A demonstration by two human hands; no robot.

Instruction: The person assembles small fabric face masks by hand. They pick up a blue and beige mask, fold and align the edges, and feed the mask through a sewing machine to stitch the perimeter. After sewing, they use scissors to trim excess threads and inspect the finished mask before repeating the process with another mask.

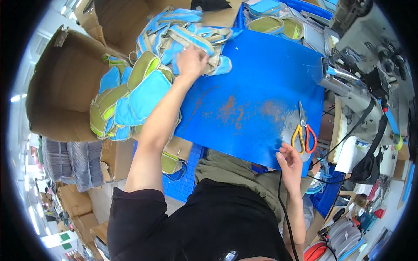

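Note:
My left hand reaches into a tangled heap of light-blue and beige fabric strips at the far edge of the blue table; its fingers are bent around the fabric. My right hand is held palm up by the table's near right corner, fingers loosely curled and apart, with nothing in it. Just beyond it lie scissors with one yellow and one red handle, blades pointing away. Beside my left forearm sits a pile of sewn blue, beige and lime-green fabric pieces.
The blue tabletop has worn brown patches. Open cardboard boxes stand at the left. A sewing machine rises at the right. A blue bin behind the table holds more fabric pieces. A black cable hangs by my right forearm.

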